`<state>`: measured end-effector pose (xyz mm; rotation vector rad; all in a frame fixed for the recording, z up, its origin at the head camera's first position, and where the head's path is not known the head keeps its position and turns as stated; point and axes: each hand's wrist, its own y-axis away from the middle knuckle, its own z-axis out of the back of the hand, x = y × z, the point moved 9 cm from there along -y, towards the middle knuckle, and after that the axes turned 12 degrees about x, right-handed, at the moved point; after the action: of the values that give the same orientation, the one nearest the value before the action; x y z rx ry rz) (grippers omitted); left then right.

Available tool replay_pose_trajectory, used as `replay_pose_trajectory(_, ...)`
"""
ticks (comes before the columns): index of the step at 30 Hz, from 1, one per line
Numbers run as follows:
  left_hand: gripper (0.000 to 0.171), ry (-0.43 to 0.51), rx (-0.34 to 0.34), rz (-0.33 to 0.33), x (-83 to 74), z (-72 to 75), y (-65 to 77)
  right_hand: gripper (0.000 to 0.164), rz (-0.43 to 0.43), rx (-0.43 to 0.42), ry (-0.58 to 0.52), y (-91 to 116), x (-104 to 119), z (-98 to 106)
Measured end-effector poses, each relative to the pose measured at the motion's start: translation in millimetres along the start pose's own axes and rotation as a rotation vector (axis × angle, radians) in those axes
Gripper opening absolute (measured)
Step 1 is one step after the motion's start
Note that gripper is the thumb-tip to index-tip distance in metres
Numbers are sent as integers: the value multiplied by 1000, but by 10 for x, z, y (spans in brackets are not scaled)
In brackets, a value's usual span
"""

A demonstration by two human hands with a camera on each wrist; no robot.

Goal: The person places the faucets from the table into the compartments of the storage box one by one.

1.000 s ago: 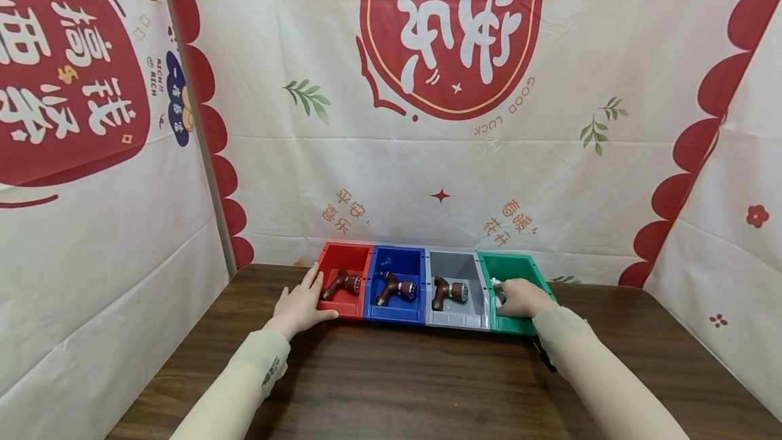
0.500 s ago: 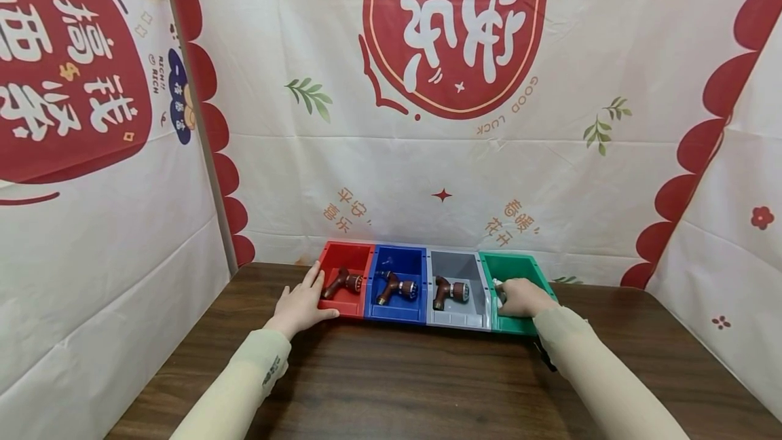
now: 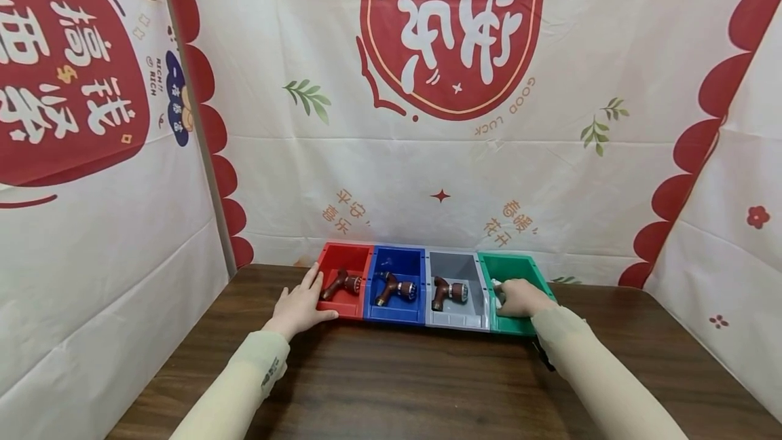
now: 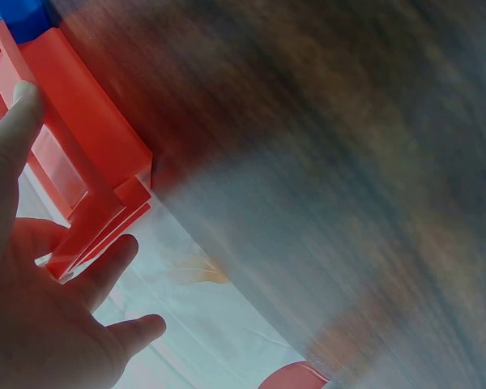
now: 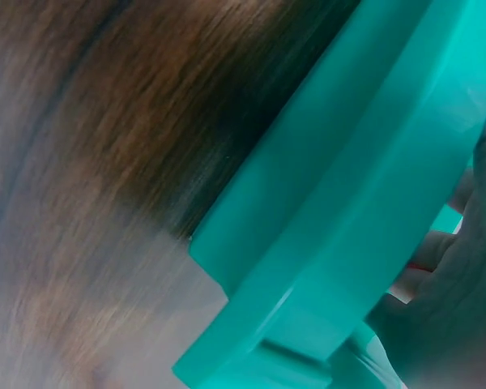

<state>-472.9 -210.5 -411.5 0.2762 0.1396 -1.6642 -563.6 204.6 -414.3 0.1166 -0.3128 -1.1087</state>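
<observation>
Four coloured bins stand joined in a row at the table's back. My left hand lies with spread fingers against the outer side of the red bin, its thumb along the front rim. Inside the green bin, at the right end, my right hand has curled fingers pinching a small white thing, mostly hidden behind them. In the right wrist view the green wall covers what the fingertips hold. Brown taps with ribbed knobs lie one each in the red, blue and grey bins.
The bins sit on a dark wood table, close to a printed cloth hanging behind. More cloth hangs along the left and right sides. A dark strap-like piece shows under the right wrist.
</observation>
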Motion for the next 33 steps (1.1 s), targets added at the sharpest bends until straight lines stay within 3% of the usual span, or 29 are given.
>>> replay_pose_trajectory(3, 99, 0, 3, 1, -2, -4, 4, 41, 16, -7, 2, 24, 21, 5)
replay_pose_trajectory(10, 99, 16, 8, 0, 4, -11, 13, 24, 25, -11, -9, 59, 40, 3)
replay_pose_trajectory(17, 98, 11, 10, 0, -33, 24, 48, 57, 5, 4, -17, 62, 5, -23)
replay_pose_trajectory(24, 99, 15, 4, -7, -58, 25, 18, 65, 22, -4, -9, 153, 17, 48)
replay_pose_trajectory(29, 98, 19, 5, -17, -60, 3, 20, 74, 21, -23, -78, 230, 0, 109)
replay_pose_trajectory(33, 97, 23, 0, -20, -50, 11, 45, 67, 39, -69, -108, 310, 21, 177)
